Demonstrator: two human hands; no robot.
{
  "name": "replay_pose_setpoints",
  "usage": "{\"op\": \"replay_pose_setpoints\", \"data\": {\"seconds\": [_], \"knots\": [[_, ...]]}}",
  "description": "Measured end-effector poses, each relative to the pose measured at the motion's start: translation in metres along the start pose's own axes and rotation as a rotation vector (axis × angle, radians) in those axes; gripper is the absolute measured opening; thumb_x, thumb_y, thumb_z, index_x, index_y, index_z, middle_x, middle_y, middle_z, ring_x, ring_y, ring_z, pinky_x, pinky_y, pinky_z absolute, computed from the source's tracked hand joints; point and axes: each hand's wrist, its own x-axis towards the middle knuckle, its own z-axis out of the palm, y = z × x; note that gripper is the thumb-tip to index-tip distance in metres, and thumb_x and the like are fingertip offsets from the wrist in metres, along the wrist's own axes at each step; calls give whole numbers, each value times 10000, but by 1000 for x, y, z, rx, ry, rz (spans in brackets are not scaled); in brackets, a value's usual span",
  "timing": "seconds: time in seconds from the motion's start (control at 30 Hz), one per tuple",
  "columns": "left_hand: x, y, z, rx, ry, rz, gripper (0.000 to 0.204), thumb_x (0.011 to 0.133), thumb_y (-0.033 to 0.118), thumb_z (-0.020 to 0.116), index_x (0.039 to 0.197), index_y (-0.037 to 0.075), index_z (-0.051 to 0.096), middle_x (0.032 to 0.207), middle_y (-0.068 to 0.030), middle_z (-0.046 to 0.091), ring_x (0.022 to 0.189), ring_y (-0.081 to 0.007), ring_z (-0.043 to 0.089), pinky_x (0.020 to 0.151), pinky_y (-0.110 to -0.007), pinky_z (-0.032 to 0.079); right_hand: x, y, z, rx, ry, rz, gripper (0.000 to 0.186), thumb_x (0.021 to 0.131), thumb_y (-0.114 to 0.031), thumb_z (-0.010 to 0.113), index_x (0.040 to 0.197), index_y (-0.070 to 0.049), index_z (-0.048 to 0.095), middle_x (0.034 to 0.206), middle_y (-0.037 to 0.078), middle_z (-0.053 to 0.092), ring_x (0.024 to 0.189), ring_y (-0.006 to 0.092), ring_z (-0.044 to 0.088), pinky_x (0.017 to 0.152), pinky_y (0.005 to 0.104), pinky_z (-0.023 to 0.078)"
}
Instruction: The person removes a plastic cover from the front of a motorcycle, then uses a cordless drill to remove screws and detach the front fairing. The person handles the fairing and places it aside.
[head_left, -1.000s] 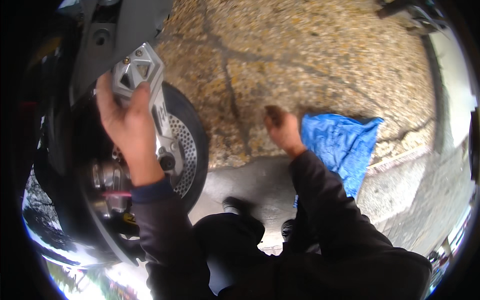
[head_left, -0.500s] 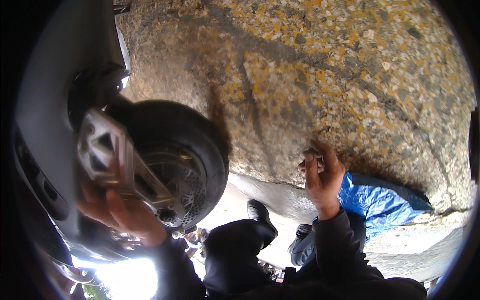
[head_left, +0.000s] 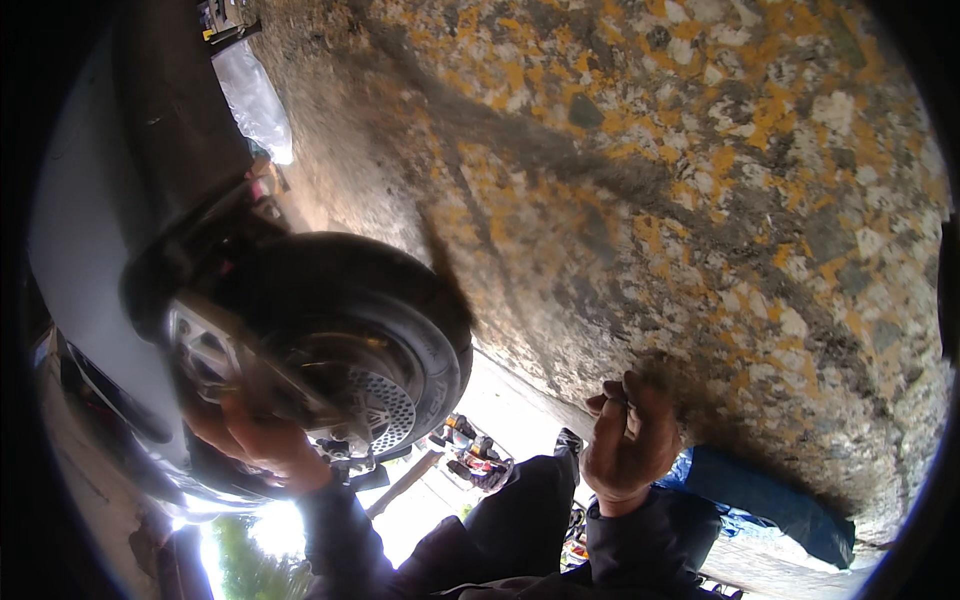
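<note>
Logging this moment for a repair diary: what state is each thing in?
Left hand: gripping the metal bracket at the wheel.
Right hand: raised, fingers curled shut; contents hidden.
Scooter wheel: mounted, tyre on, perforated brake disc exposed.
Blue cloth: lying crumpled on the ground.

You have very little of this kind in front of you. At the upper left of the frame a clear plastic bag (head_left: 255, 100), pale and crumpled, lies on the ground beside the vehicle's body. Just above it, at the very top edge, sits a small boxy object (head_left: 226, 17) with yellow and dark patches; it is too small to tell whether it is a package. You see no labels, signs or screens.
</note>
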Motion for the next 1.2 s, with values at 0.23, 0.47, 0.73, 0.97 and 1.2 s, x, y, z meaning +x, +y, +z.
{"op": "replay_pose_setpoints", "data": {"seconds": [0.23,0.47,0.73,0.97,1.2], "knots": [[0,-2,3,15,-5,22,565,934,219,432,1436,-36,394,1395,-220,466,1226,-340,535,992,-430,502,-2,-1,2,-180,-42,-66,236,812,-24,641,1046,10,630,830,114,682,711,280,664,643,354,538],[-3,8,3,-510,49,-405,690,903,281,488,1491,-19,285,1495,-217,375,1325,-346,445,1073,-454,418,0,-2,6,-185,-9,-95,184,856,-34,616,1023,43,622,785,119,667,678,278,649,621,358,529],[-1,17,6,-626,124,-451,709,876,278,517,1494,11,295,1494,-212,375,1335,-350,426,1082,-458,389,0,4,3,-126,-54,-160,237,902,13,538,1130,68,575,963,144,612,734,191,647,563,253,557],[3,22,6,-534,129,-397,801,827,340,554,1507,25,270,1452,-221,399,1274,-362,482,1014,-474,469,-5,1,5,-159,15,-67,209,836,-5,610,1042,31,615,818,130,674,684,282,658,634,354,526],[1,18,7,-699,140,-439,827,808,302,552,1526,41,236,1467,-196,377,1314,-350,437,1042,-476,441,-6,9,4,-137,-10,-137,255,922,17,553,1166,86,584,957,155,672,737,176,670,610,247,564]]}}
